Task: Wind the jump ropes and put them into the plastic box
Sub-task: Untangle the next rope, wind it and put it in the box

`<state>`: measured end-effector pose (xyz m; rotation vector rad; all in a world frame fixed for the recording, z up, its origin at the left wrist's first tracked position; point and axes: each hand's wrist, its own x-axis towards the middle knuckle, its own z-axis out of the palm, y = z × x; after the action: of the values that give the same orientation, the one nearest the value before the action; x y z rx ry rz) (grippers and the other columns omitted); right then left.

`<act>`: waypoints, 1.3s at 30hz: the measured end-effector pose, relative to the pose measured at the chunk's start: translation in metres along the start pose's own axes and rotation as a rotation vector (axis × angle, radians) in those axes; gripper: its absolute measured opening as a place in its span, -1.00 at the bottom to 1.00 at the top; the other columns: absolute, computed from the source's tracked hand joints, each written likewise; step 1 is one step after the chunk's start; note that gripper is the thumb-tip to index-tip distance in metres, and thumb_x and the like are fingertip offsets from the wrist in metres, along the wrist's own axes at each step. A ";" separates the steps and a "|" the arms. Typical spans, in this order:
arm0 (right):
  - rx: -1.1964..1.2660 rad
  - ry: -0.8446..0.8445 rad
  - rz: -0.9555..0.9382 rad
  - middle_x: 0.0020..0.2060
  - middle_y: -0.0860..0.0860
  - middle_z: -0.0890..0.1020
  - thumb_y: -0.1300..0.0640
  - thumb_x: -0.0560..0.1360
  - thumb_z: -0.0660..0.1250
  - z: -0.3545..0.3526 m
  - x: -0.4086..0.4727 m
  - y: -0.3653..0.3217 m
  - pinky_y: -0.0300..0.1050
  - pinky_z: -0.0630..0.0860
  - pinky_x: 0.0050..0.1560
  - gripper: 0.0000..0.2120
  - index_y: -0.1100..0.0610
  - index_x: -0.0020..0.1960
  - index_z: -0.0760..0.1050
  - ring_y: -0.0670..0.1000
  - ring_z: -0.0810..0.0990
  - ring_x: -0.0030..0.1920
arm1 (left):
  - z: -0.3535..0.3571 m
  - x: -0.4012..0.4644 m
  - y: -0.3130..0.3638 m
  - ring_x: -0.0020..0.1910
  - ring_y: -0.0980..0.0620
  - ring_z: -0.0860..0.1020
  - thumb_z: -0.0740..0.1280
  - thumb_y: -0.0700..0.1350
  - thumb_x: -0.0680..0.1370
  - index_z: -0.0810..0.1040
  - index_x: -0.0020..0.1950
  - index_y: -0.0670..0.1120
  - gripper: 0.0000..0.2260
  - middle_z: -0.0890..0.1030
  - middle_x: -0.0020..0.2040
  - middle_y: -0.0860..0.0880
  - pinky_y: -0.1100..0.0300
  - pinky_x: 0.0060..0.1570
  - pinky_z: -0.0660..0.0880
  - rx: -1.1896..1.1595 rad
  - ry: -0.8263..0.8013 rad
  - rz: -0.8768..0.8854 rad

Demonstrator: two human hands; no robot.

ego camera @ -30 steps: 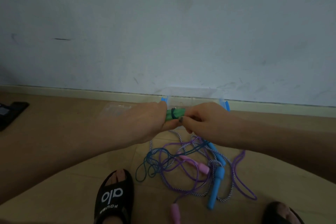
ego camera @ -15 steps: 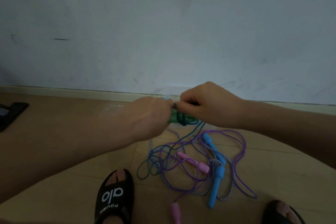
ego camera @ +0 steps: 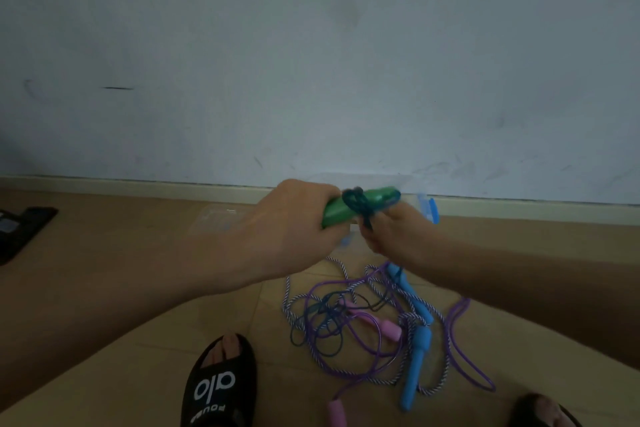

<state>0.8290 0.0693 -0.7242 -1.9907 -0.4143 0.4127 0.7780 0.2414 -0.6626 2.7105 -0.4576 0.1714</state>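
Observation:
My left hand [ego camera: 294, 218] grips the green handles [ego camera: 374, 199] of a jump rope and holds them level above the floor. Its dark blue cord [ego camera: 356, 203] makes a few turns round the handles. My right hand [ego camera: 394, 236] pinches that cord just below the handles. The slack of the cord hangs to the floor into a tangle [ego camera: 325, 326]. In that tangle lie a purple rope with pink handles [ego camera: 388, 324] and a striped rope with blue handles [ego camera: 415, 350]. The clear plastic box [ego camera: 427, 210] with blue clips stands by the wall, mostly hidden behind my hands.
A clear lid [ego camera: 221, 218] lies on the wooden floor left of my hands. A black object [ego camera: 24, 229] sits at the far left edge. My feet in black sandals [ego camera: 221, 381] stand at the bottom, either side of the ropes. The wall's skirting board [ego camera: 138, 185] runs behind.
My right hand has come down from above the green handles to below them, laying another turn of dark cord round them. The left hand has tilted the handles up slightly.

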 end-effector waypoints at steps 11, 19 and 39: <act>-0.591 -0.097 -0.271 -0.41 -0.01 0.45 -0.04 0.66 0.01 0.031 -0.055 -0.031 -0.08 0.37 -0.30 -0.66 0.02 -0.25 0.32 -0.01 0.43 -0.39 | 0.015 0.008 -0.035 -0.33 0.00 0.51 0.24 -0.02 0.52 0.42 -0.27 -0.01 -0.83 0.50 -0.32 -0.01 0.17 -0.42 0.29 0.152 -0.119 -0.311; -0.848 0.002 -0.595 -0.58 -0.07 0.30 -0.17 0.57 0.15 -0.006 -0.017 -0.072 -0.10 0.30 -0.42 -0.56 -0.03 -0.42 0.20 -0.10 0.31 -0.51 | 0.020 -0.017 -0.016 -0.39 0.10 0.33 0.14 -0.03 0.62 0.51 0.04 -0.03 -0.82 0.45 -0.23 0.06 0.29 -0.50 0.09 0.570 -0.281 -0.046; 0.084 -0.061 0.247 -0.64 -0.11 0.26 0.06 0.66 0.06 0.026 -0.014 0.010 -0.27 0.16 -0.55 -0.53 0.06 -0.44 0.24 -0.10 0.19 -0.59 | 0.011 -0.006 -0.004 -0.40 0.13 0.48 0.26 0.03 0.53 0.49 -0.19 0.03 -0.86 0.52 -0.37 0.04 0.25 -0.45 0.25 0.056 -0.100 -0.117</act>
<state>0.8060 0.0786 -0.7427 -1.9572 -0.1853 0.6368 0.7739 0.2425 -0.6750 2.8010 -0.3254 0.0164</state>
